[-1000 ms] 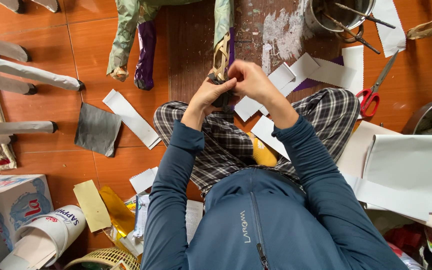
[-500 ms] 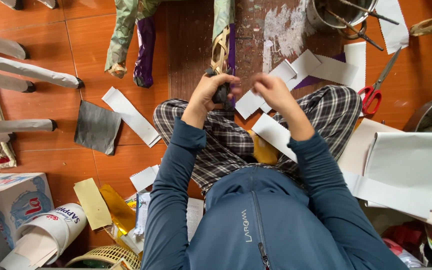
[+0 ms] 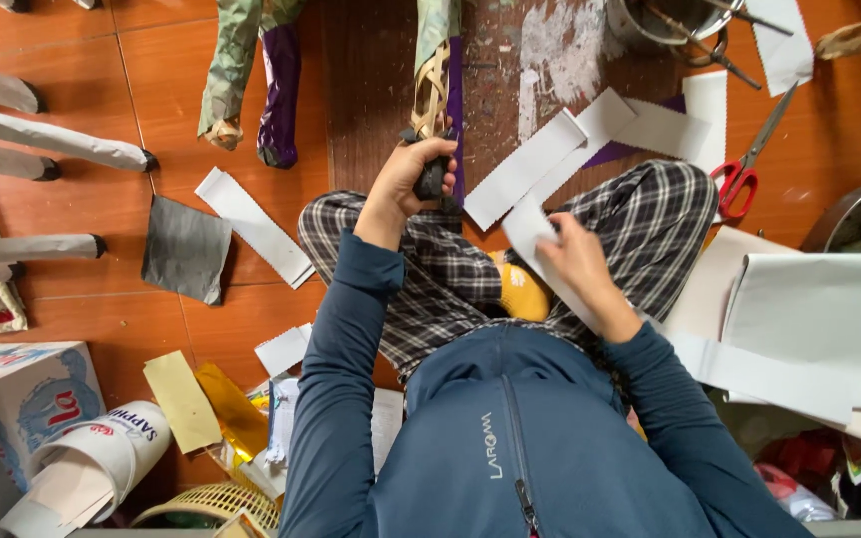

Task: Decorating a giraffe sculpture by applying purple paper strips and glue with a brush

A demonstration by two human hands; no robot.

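Paper Strip and Dark Handle

Here the left hand point(image 3: 416, 184) grips a dark handle point(image 3: 431, 177) on a woven, paper-wrapped stick point(image 3: 433, 75). The right hand point(image 3: 575, 261) pinches a flat white paper strip point(image 3: 530, 227) over the plaid lap; its lower end is hidden.

The person wears a dark blue zip-up jacket point(image 3: 540, 438) with a collar, a zip running down the middle of the chest and small pale lettering beside it. Its long sleeves reach to both wrists and leave the left hand point(image 3: 413, 177) and the right hand point(image 3: 572, 257) bare. The trousers point(image 3: 640, 224) are checked in black, grey and white, and a yellow sock point(image 3: 524, 291) shows between the folded legs
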